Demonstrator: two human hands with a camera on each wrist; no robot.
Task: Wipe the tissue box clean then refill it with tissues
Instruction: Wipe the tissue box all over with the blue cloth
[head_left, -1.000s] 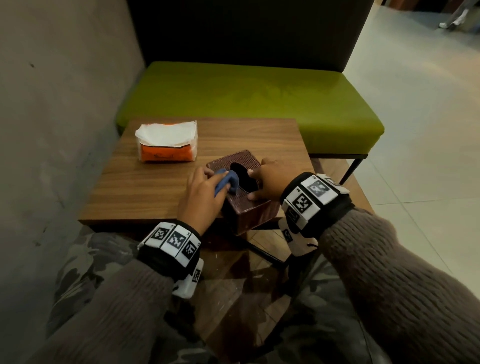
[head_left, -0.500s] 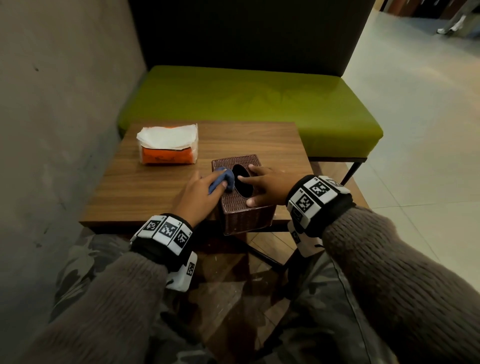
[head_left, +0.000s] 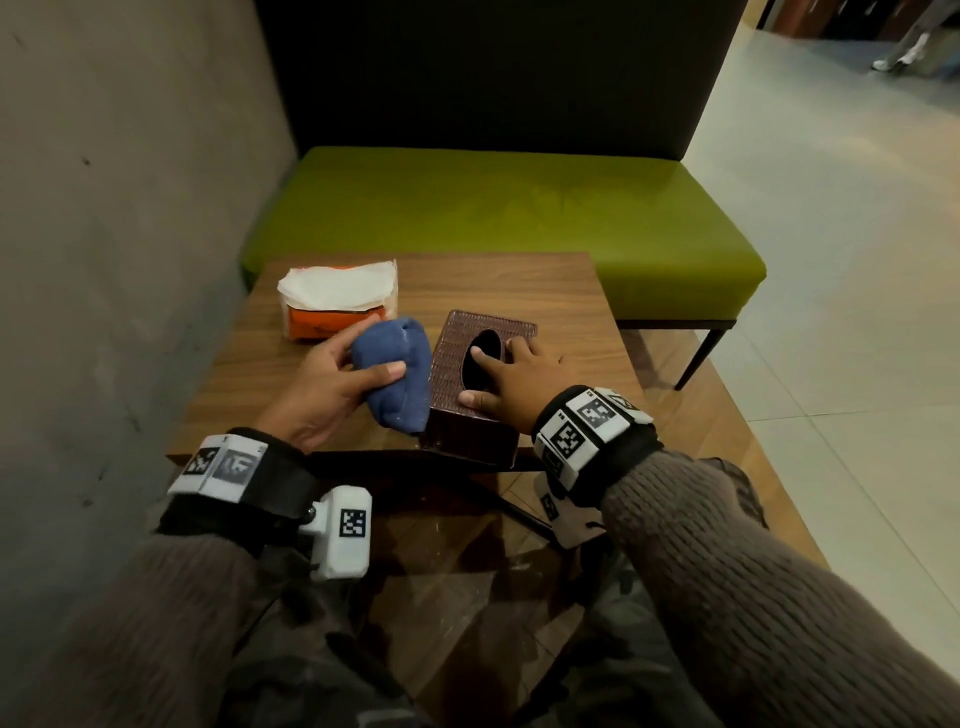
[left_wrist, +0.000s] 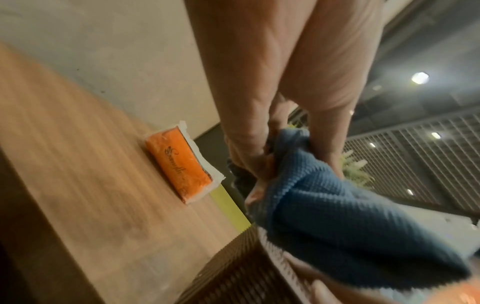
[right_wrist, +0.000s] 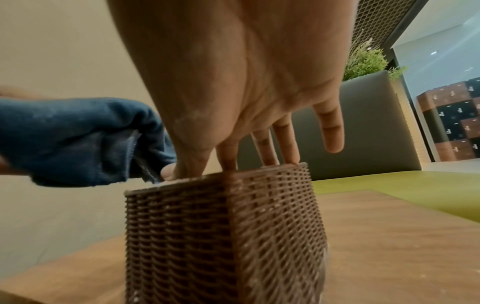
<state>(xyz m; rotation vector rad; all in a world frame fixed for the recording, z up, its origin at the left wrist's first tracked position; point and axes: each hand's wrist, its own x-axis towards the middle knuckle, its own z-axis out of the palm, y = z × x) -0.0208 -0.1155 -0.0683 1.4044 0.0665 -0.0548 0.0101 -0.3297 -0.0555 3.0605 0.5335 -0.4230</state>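
Note:
A brown woven tissue box (head_left: 470, 410) (right_wrist: 223, 230) (left_wrist: 233, 273) stands at the near edge of the wooden table (head_left: 561, 312), its dark oval opening (head_left: 480, 358) facing up. My right hand (head_left: 511, 371) (right_wrist: 249, 86) rests flat on its top with straight fingers, the little finger lifted. My left hand (head_left: 332, 384) (left_wrist: 272, 102) grips a bunched blue cloth (head_left: 397, 379) (left_wrist: 337, 222) (right_wrist: 78, 142) against the box's left side, at its top edge. An orange pack of white tissues (head_left: 337, 304) (left_wrist: 182, 162) lies at the table's far left.
A green bench (head_left: 519, 218) with a dark backrest stands beyond the table. A grey wall (head_left: 119, 208) runs along the left. Tiled floor (head_left: 857, 260) opens to the right. My camouflage-trousered knees sit below the table's near edge.
My left hand has drawn the blue cloth off the box's top, leftward to its left side, and turned palm up. The right hand stays on the box's top.

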